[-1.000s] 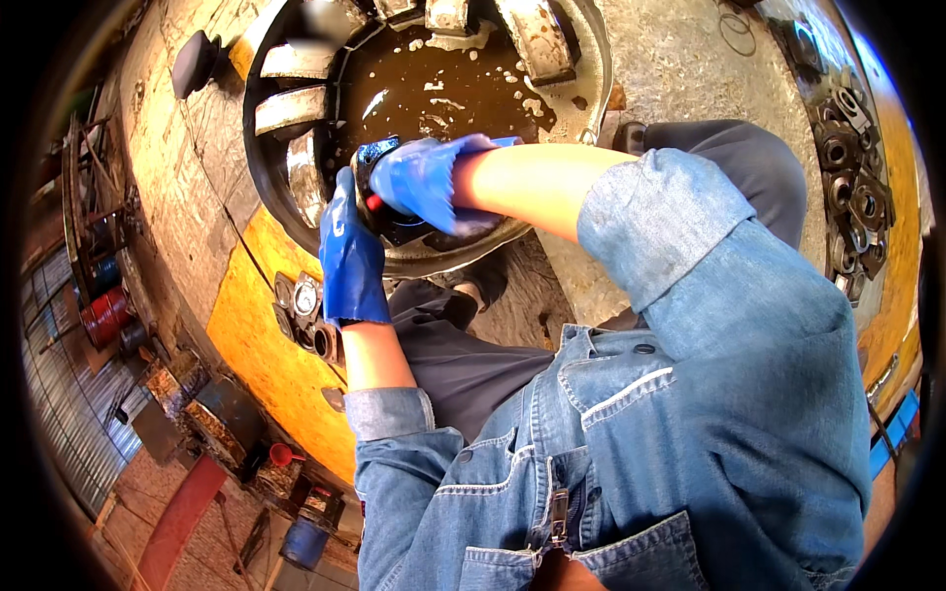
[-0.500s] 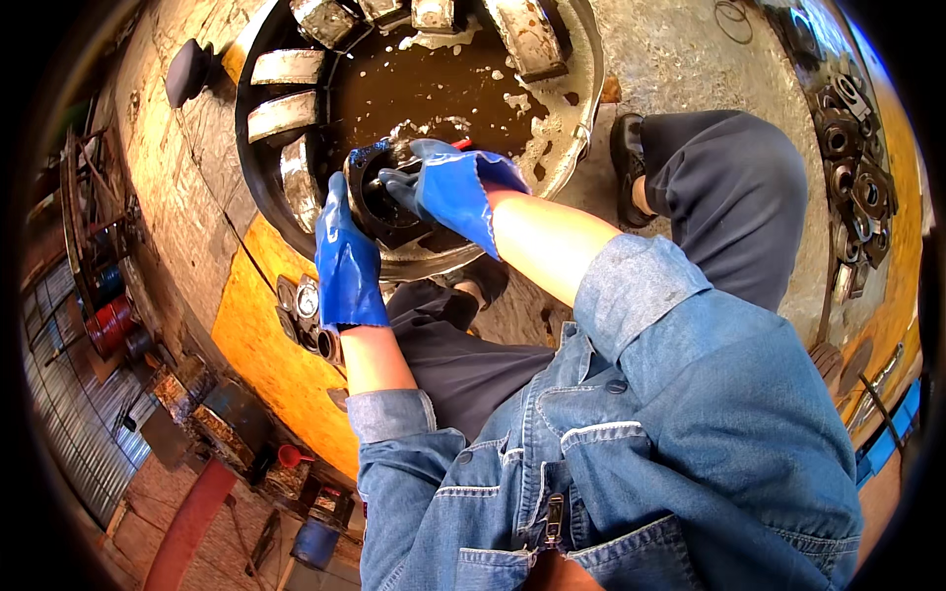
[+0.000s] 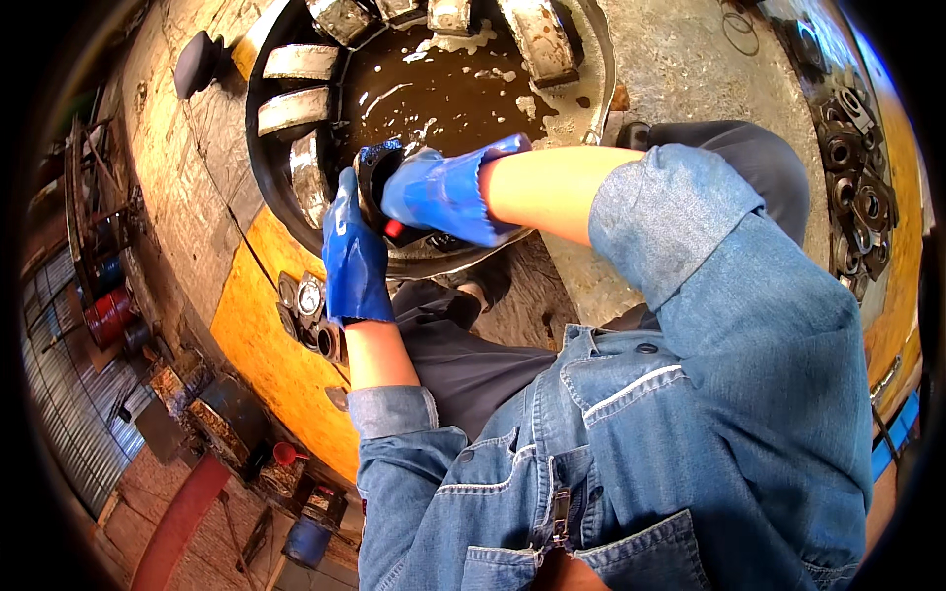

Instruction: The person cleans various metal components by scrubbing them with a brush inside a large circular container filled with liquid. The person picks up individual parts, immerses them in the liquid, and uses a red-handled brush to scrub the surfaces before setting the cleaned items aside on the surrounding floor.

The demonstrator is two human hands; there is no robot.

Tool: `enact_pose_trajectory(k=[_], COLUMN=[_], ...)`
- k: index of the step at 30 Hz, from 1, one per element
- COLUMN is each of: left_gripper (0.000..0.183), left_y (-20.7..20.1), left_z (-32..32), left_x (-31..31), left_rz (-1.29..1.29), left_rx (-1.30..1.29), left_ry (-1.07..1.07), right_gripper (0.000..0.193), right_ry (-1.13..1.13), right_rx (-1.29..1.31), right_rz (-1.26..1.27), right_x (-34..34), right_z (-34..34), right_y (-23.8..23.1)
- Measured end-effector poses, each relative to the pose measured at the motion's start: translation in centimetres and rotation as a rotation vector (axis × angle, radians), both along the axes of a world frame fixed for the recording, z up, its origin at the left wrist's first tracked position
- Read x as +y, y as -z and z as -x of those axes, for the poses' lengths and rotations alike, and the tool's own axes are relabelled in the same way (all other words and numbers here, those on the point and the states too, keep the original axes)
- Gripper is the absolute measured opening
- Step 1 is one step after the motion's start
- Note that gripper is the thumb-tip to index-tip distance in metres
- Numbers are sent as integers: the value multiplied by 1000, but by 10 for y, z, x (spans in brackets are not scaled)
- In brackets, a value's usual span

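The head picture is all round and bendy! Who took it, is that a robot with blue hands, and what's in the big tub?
No robot here! It's a person wearing blue gloves and a denim jacket. The camera sits on their head, looking down, and its very wide lens makes straight edges bend.

The left hand is against the side of a dark, curved part. The right hand is at its other side, but its fingertips are hidden. Something red peeks out below; I can't tell if it's held.

The round tub has brown, foamy liquid and pale blocks around the edge. Metal pieces lie far to the right.
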State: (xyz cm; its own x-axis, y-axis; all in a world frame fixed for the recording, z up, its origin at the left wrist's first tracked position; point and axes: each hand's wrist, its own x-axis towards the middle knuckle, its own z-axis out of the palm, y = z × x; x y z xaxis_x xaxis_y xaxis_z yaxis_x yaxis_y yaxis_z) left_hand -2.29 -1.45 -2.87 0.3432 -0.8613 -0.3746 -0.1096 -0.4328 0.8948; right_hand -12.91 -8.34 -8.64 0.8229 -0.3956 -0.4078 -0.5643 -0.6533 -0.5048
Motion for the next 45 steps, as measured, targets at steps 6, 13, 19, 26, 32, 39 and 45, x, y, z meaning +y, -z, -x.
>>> enact_pose_trajectory(k=[6, 13, 19, 26, 32, 39, 45], left_gripper=[42, 45, 40, 54, 56, 62, 47], left_y=[-13, -9, -19, -3, -10, -12, 7], left_z=[11, 7, 15, 6, 6, 4, -9], left_x=[4, -3, 5, -3, 2, -2, 0], left_rz=[32, -55, 41, -13, -18, -71, -15], left_rx=[-156, 204, -34, 246, 91, 92, -119], left_ry=[153, -20, 96, -100, -61, -69, 167], right_gripper=[23, 17, 23, 44, 25, 19, 22], right_ry=[-399, -245, 66, 572, -1, -426, -44], right_rx=[-284, -400, 82, -161, -149, -186, 232], right_rz=[619, 573, -6, -538, 38, 1191, 165], right_x=[-4, -14, -9, -13, 32, 24, -7], right_z=[31, 29, 7, 62, 71, 62, 34], right_y=[36, 33, -1, -27, -65, -2, -54])
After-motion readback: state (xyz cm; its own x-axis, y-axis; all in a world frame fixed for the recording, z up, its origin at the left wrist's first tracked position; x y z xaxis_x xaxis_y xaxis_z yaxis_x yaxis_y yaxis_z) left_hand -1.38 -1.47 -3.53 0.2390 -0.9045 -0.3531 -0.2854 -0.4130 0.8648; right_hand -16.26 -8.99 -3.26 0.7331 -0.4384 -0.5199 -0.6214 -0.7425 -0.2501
